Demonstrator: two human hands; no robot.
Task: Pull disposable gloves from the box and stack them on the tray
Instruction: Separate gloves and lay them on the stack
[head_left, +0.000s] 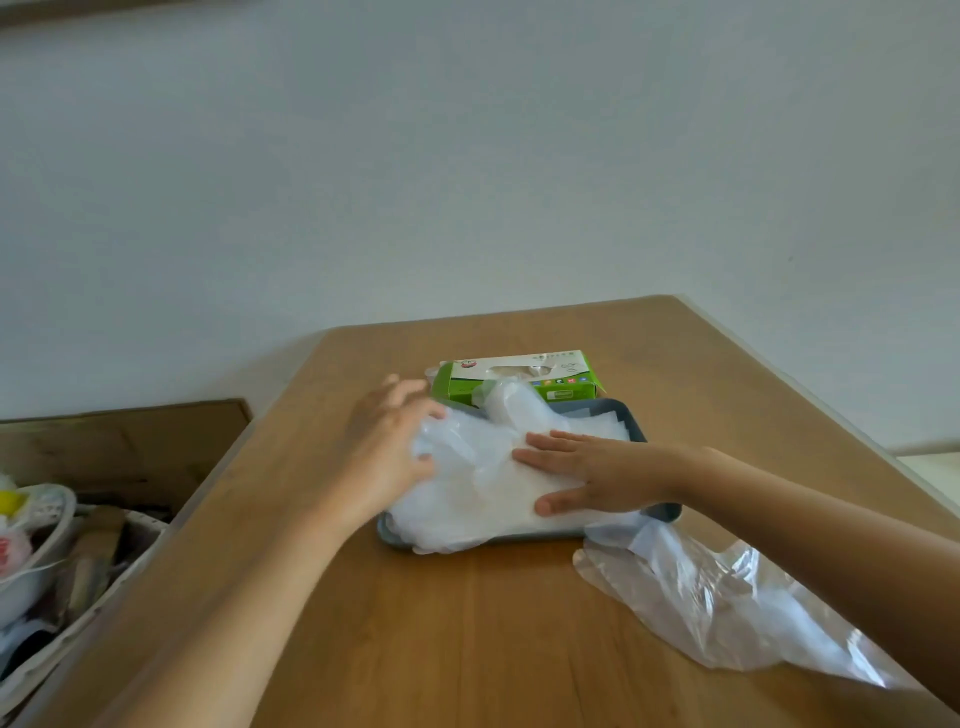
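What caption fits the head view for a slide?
Left hand holds, right hand presses clear gloves stacked on a grey tray before a green box.

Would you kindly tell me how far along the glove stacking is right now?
Done: a stack of gloves lies on the grey tray. In hand: the left grip holds the stack's edge while the right grip presses it flat. Left: one glove pokes from the green box, and loose gloves lie on the table beside the tray.
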